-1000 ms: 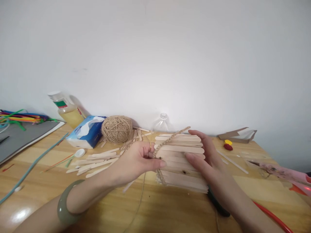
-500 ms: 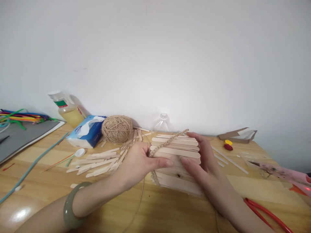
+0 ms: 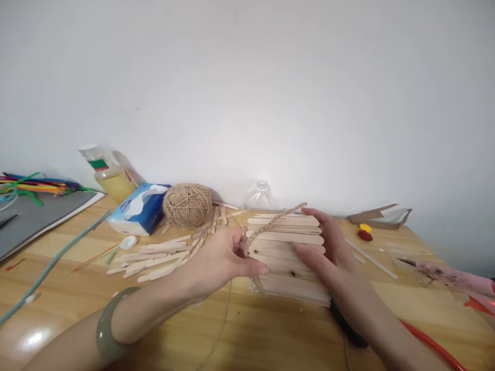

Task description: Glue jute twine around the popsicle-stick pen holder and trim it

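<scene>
Between my two hands is a piece built of pale popsicle sticks (image 3: 286, 248) laid side by side, held tilted above the table. My left hand (image 3: 228, 255) grips its left edge, thumb on the front face and fingers hidden behind. My right hand (image 3: 328, 247) clasps the right edge, thumb on the front and fingers round the far side. A braided twine cord (image 3: 275, 221) runs along the left edge, and its loose end slants up across the top sticks. Lower down, more braid shows below my left thumb.
Left of my hands lie loose popsicle sticks (image 3: 166, 257), a ball of twine (image 3: 187, 205), a tissue pack (image 3: 135, 211) and a bottle (image 3: 112, 178). A clear bottle top (image 3: 261, 195) stands behind. To the right are a pink glue gun (image 3: 448, 273) and a red cable (image 3: 429, 342).
The stick piece has shifted slightly right in both hands. My left thumb has slid toward its left edge, uncovering more sticks. The braid's free end now stands farther off the top.
</scene>
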Motion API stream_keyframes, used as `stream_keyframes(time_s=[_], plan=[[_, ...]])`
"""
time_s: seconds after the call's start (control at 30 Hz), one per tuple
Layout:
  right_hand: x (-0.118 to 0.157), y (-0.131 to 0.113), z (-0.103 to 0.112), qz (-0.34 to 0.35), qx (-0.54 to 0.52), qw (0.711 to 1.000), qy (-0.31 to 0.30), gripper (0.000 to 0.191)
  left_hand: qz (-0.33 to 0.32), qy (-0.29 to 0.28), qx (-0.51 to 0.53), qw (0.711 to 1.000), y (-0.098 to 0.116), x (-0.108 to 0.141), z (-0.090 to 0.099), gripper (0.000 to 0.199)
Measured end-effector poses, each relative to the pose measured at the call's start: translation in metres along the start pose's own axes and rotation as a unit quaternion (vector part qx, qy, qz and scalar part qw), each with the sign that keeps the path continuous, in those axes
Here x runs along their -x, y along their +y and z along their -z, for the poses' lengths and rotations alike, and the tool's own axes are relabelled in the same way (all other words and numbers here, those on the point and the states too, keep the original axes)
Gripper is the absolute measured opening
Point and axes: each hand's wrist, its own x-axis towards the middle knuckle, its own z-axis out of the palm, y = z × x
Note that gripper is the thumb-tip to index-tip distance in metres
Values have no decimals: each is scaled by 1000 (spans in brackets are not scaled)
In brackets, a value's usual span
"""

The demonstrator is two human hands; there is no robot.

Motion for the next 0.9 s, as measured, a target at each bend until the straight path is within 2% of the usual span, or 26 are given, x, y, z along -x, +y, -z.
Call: stream_keyframes(time_s=[0.27,0.6,0.73,0.9], plan=[[-4,12,1,17,-30,998,-49,56,-23,48,-16,998,-2,-3,-1,22],[-1,2,-2,14,-4,1000,3,54,-25,-18,-17,999,-2,-1,0,30],[0,2,-1,7,22,1000,-11,53,-31,36,-48,998,-3,-3,-2,28],[4,6,-5,35,45,998,-24,50,-57,115,-74,989,-4,-2,-5,28]])
